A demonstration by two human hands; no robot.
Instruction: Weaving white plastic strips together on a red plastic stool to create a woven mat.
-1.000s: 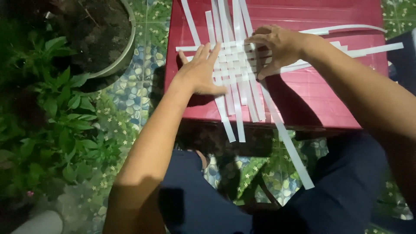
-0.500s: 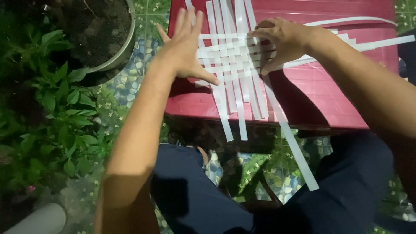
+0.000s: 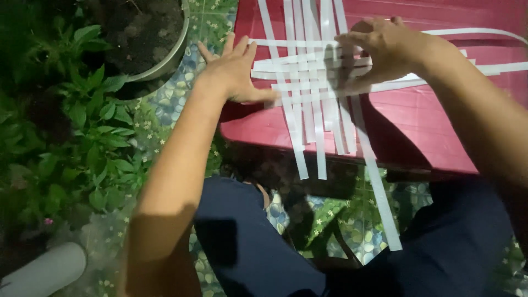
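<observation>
The left hand [image 3: 234, 69] lies flat and open at the left edge of the woven strips [image 3: 311, 77], fingers spread and pointing away from the body, thumb stretched toward the ends of the cross strips; it grips nothing, and whether the thumb actually touches the strip ends cannot be told. The right hand [image 3: 385, 52] sits over the right side of the weave, half curled, fingertips pointing left and pressing down on the crossing strips; whether it pinches one strip between thumb and fingers cannot be told, since the hand hides that spot.

The white strips form a loose lattice on the red table [image 3: 440, 126]: several run lengthwise away from the body, several cross them side to side. The lengthwise ones hang off the table's near edge, and the longest one [image 3: 379, 192] (to the right of the others) reaches far down past it. On the right side of the weave the cross strips trail out under the right forearm toward the table's far right.

Below the table's near edge are the person's knees in dark blue trousers [image 3: 247, 242]. Left of the table stands a grey pot of soil [image 3: 148, 38], with green leafy plants [image 3: 77, 126] nearer the body, on a pebble-patterned floor [image 3: 170, 99]
</observation>
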